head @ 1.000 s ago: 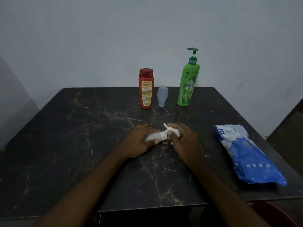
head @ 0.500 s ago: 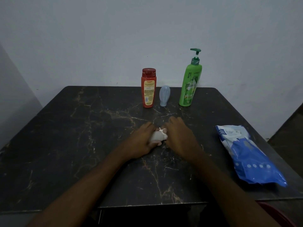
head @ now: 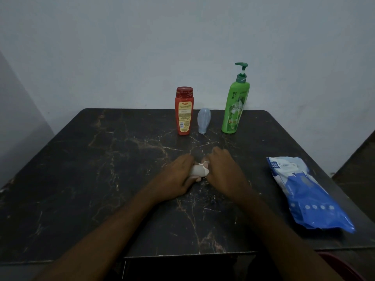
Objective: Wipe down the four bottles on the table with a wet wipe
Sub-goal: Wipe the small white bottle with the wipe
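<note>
A small white bottle lies on its side at the middle of the dark marble table. My left hand grips its left end. My right hand covers its right end and presses a white wet wipe against it; most of the wipe is hidden under the fingers. At the back of the table stand a red bottle, a small pale blue bottle and a tall green pump bottle, all upright in a row.
A blue and white pack of wet wipes lies flat near the table's right edge. A pale wall rises right behind the bottles. Something red shows below the table's front right corner.
My right hand has slid left along the white bottle and now covers more of it. The loose end of the wipe, which stuck out a second ago, is tucked under my fingers.
</note>
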